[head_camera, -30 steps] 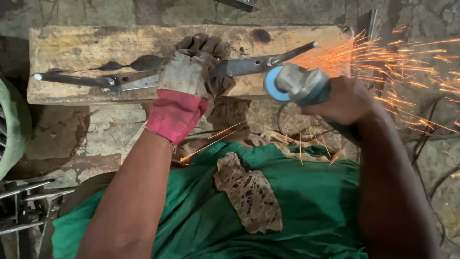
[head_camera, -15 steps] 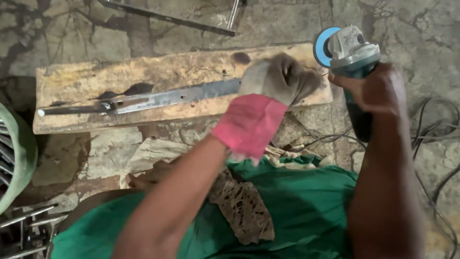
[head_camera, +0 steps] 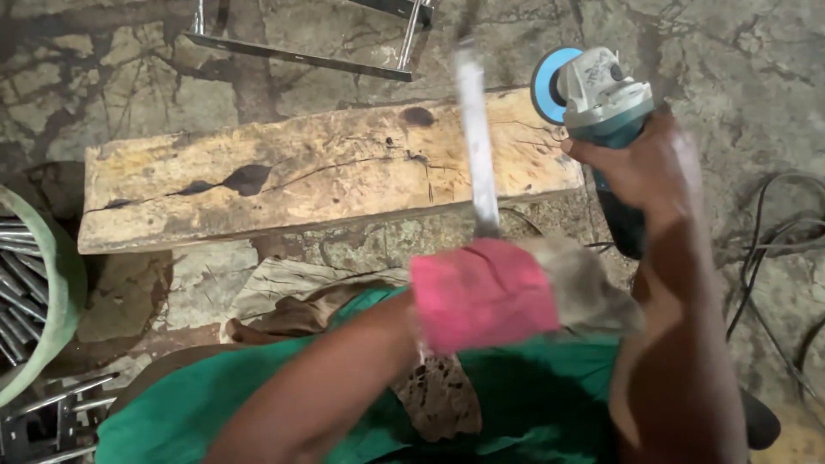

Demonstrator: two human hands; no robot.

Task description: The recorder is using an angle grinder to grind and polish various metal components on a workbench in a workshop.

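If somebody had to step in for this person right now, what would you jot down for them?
Left hand: gloved, gripping a long metal strip lifted off the wooden plank, pointing away from the body; motion-blurred.
Right hand: bare, holding the angle grinder raised beside the plank's right end, its blue disc clear of the metal; no sparks.
Done: can't tell how much of the strip is ground.
Left: unclear; more metal pieces sit in the green tub at left.

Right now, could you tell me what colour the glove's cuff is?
Pink, on the left hand's glove cuff; head view.
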